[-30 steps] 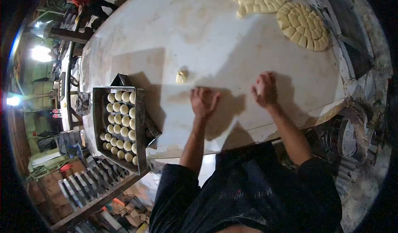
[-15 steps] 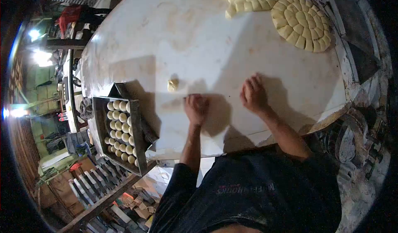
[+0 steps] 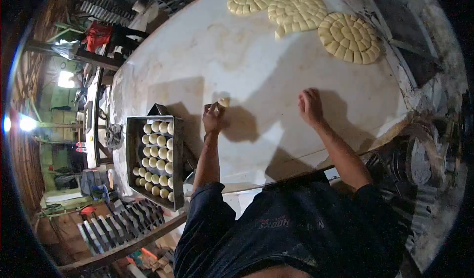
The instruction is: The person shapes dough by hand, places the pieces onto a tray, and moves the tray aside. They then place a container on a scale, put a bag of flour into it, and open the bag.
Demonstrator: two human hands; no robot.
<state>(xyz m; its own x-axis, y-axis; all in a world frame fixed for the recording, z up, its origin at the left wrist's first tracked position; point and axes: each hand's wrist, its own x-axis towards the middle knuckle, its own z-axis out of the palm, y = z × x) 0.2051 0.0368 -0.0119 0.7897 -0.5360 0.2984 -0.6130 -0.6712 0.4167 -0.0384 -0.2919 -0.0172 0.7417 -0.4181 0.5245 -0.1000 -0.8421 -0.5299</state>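
Two bare hands work at a pale table (image 3: 256, 65), with a good part of its surface between them. The left hand (image 3: 213, 120) is reached forward, its fingers bent and half closed, and they are touching a small dough piece (image 3: 223, 102) which is just at the tips, on the side toward the right hand. The right hand (image 3: 310, 108) is low at the table with its fingers curled in loosely, and nothing shows outside of it. Because the palms are turned from the camera, I cannot tell whether the left one has a firm grip, or whether the right one covers something. The bent shape of the left fingers seems suitable for soft dough, which a hard squeeze would flatten. On the person's left stands a metal tray (image 3: 178, 154), near the left hand, so I think it is placed there for easy reach of that arm. Inside it the dough balls (image 3: 161, 153) lie in rows, and its upright walls can prevent them from rolling away. A dark angular piece (image 3: 158, 110) shows behind the far end of the tray, perhaps as a support. Several cut dough rounds (image 3: 349, 39) lie flat at the far side, well apart from both hands, probably to be out of the arms' way; their cuts make many small blocks, arranged in rings.
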